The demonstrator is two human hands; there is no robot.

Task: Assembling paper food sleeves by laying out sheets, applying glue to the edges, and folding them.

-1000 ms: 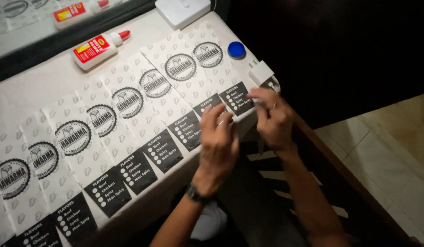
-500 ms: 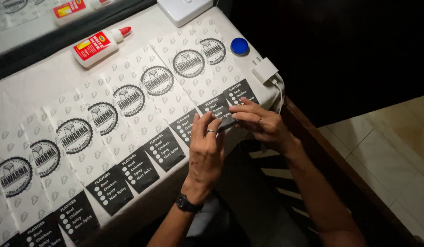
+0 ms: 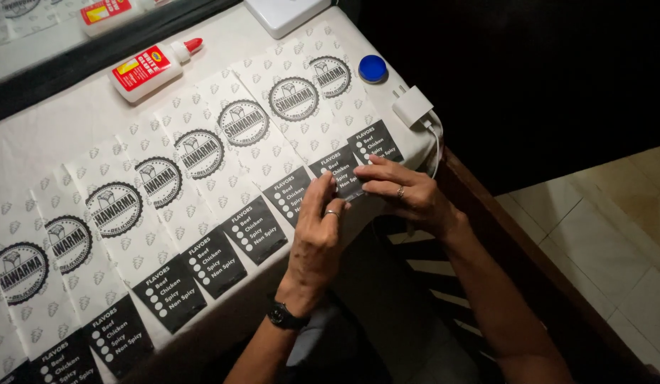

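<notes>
Working along the near table edge, both hands are pressing on one printed paper sleeve (image 3: 328,153), the second from the right end of the overlapping row. Going left to right from that sleeve: everything to its left is a fanned line of white sleeves (image 3: 141,206), each carrying a round black badge and a black rectangular checklist panel at the near end, looking already laid down; one more sleeve is lying to its right. Guessing the row is almost finished, though I can't tell what's actually being fixed under the fingers. A white glue bottle (image 3: 151,69) with red label and red cap is lying far behind and left of the sleeve. The left hand (image 3: 321,238) is resting flat, fingers extended on the black panel, gripping nothing. The right hand (image 3: 405,195) is pinching the panel's edge with narrow fingertips. A blue cap (image 3: 373,68) and white charger (image 3: 413,107) are sitting behind, to the right.
</notes>
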